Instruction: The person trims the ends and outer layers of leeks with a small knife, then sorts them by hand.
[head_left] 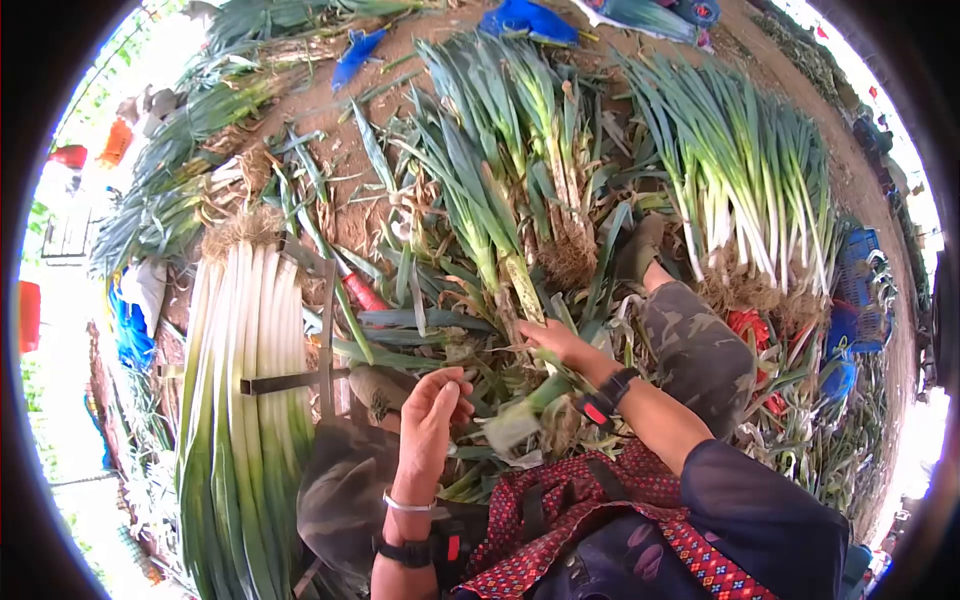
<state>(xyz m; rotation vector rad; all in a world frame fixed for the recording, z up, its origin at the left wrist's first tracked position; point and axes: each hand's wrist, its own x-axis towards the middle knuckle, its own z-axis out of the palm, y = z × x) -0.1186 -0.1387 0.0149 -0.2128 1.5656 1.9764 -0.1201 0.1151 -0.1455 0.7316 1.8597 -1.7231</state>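
My right hand (562, 343) is closed round the lower stalk of a leek (487, 262), whose green leaves point away from me. My left hand (432, 415) is raised beside it, apart from that stalk, with its fingers curled in; whatever may be inside them is hidden. Between my hands and my lap is a blurred piece of green and pale leaf (520, 420). Just beyond my right hand lies a pile of untrimmed leeks (545, 130) with brown roots. Loose leaves and peelings (440, 280) cover the ground around my feet.
At my left, a bundle of white-stemmed leeks (250, 340) rests in a metal frame (290, 382). More cleaned leeks (740, 180) lie at the right, near a blue crate (860, 285). Unsorted leeks (170, 170) line the far left. A red-handled object (362, 290) lies among the leaves.
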